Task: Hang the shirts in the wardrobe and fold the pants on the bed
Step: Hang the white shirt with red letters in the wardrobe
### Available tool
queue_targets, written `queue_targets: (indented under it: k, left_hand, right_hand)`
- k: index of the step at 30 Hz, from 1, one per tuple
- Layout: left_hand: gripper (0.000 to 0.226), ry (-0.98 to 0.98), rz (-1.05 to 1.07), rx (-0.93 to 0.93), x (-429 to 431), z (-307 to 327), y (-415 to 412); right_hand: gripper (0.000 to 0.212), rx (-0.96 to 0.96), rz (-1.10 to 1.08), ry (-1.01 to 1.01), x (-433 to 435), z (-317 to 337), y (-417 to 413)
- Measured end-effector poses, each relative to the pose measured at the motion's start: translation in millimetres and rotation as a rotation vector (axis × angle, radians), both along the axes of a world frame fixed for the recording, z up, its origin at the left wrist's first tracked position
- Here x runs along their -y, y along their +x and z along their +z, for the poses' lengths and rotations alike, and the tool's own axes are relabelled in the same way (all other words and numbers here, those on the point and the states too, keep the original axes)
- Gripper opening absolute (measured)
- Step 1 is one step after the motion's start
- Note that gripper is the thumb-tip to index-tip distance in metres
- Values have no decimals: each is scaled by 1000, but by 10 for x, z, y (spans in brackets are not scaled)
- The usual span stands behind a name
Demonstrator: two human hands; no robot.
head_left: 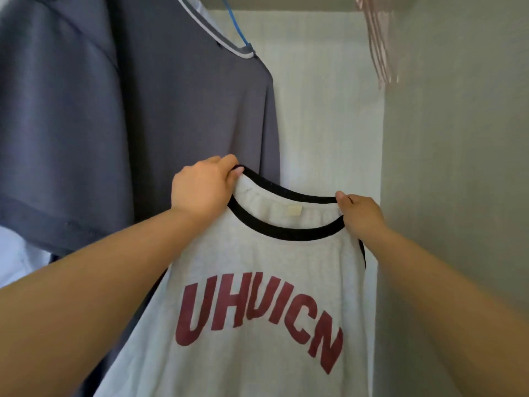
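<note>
While both hands, left hand and right hand, pinch the grey shirt collar, hanging's underway; next it probably needs a hanger.

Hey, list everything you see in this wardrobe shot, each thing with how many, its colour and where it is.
dark shirt: one, slate blue, white-edged neck, hanging upper left
blue hanger: one, blue, in the dark shirt's neck
pink hangers: a bunch, count unclear, pink, top right
pale cloth: one patch, light blue, left edge under the dark shirt's sleeve
wardrobe wall: one, white, at the back
lettered shirt: one, light grey, black collar, red letters, lower centre
left hand: one, grips the collar's left side
right hand: one, pinches the collar's right side
</note>
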State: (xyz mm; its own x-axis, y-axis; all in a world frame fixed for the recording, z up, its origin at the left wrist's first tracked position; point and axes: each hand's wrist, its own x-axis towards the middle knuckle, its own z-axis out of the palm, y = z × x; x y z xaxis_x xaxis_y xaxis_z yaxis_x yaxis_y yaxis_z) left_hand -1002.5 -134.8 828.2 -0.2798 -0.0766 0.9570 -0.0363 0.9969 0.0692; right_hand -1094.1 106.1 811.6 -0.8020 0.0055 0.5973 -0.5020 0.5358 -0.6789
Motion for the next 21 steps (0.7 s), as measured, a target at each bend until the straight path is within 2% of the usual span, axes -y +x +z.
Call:
queue_targets:
  k: [3, 6, 9, 12, 14, 18, 21]
  left_hand:
    - [29, 219, -230, 48, -14, 70, -87]
    - [25, 390, -408, 73, -60, 193, -149]
    - [24, 415, -475, 55, -107, 405, -189]
    - [26, 360, -505, 63, -207, 691, -207]
    - [27, 312, -488, 83, -285, 875, -238]
    - [28, 305, -501, 64, -437, 1209, -294]
    - [29, 315, -509, 73, -525, 1376, -329]
  right_hand:
    - [49, 77, -53, 145, 66, -13, -39]
    - [52, 54, -130, 260, 149, 75, 4]
    - [49, -14, -112, 402, 227, 281, 104]
    - [32, -104, -46, 473, 322, 611, 295]
    - [28, -281, -123, 553, 392, 849, 421]
    - [26, -757, -337, 682, 556, 1345, 630]
    - [26, -985, -553, 773, 582, 1708, 782]
